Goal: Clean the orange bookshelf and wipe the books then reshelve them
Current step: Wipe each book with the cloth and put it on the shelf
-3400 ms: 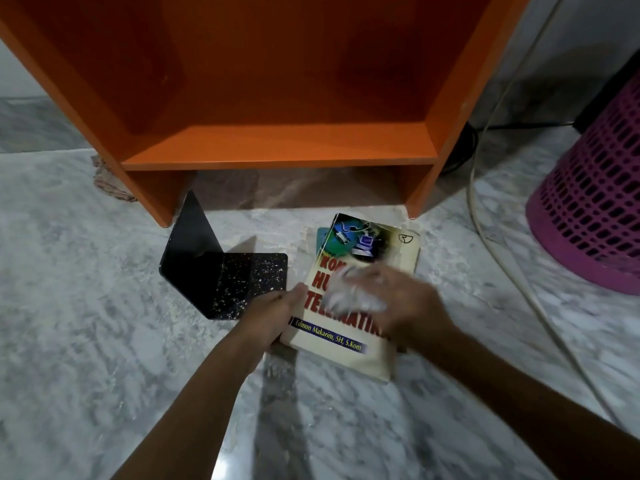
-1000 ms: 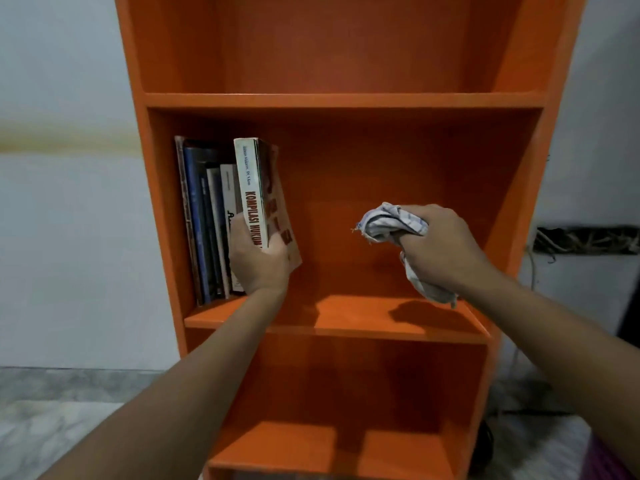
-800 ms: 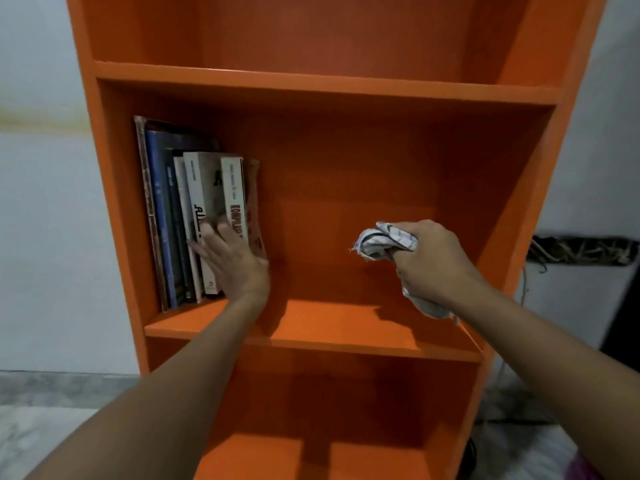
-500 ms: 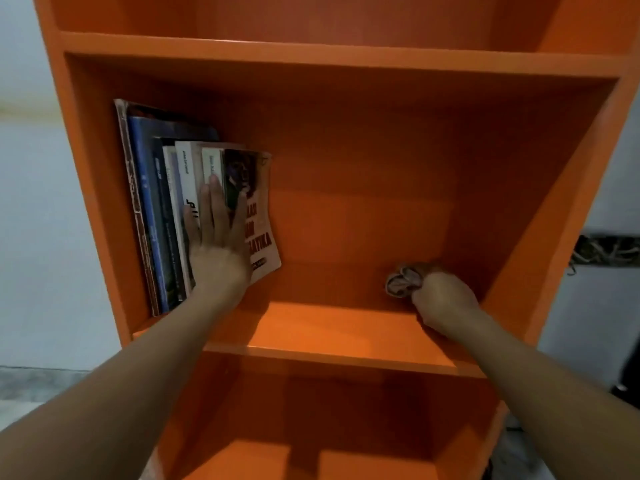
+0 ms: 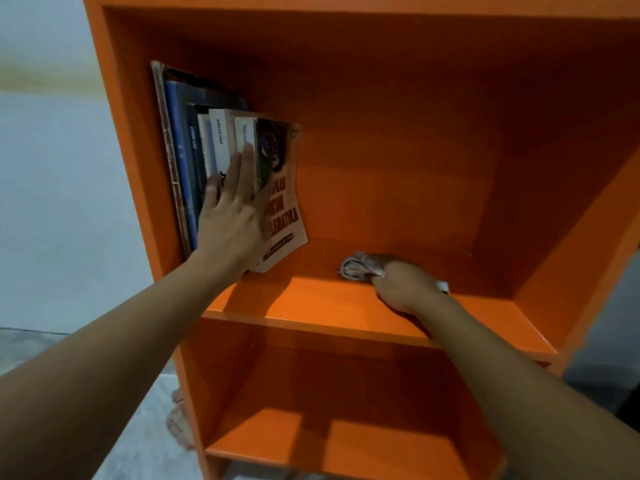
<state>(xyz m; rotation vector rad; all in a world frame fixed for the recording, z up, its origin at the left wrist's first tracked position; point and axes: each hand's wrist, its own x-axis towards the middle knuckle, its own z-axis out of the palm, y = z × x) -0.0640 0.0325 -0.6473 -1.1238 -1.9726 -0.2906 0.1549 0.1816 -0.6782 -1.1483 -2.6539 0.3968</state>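
Your left hand [image 5: 232, 220] lies flat against the row of books [image 5: 187, 150] standing at the left end of the middle shelf board [image 5: 311, 306] of the orange bookshelf [image 5: 381, 98]. Its fingers [image 5: 246, 168] are straight and slightly spread, pressing on the spines; they are not curled round any book. The row stands against the left side panel [image 5: 145, 168], with the tallest volumes at the far left. The outermost book [image 5: 287, 216], a cream paperback with red lettering, tilts off the vertical: its top leans toward the row and its lower corner splays out to the right, resting on the shelf board. Your thumb lies against its front cover. Your right hand [image 5: 405, 285] is on the same shelf board, right of centre and well apart from the books. Its fingers are curled round a crumpled cloth [image 5: 358, 270], which protrudes from the fist to the left and touches the board; a small tail of cloth shows at the wrist side. The lower shelf [image 5: 346, 441] shows between your forearms. A pale wall [image 5: 62, 185] stands left of the bookshelf, and a grey floor [image 5: 138, 427] shows at the lower left.
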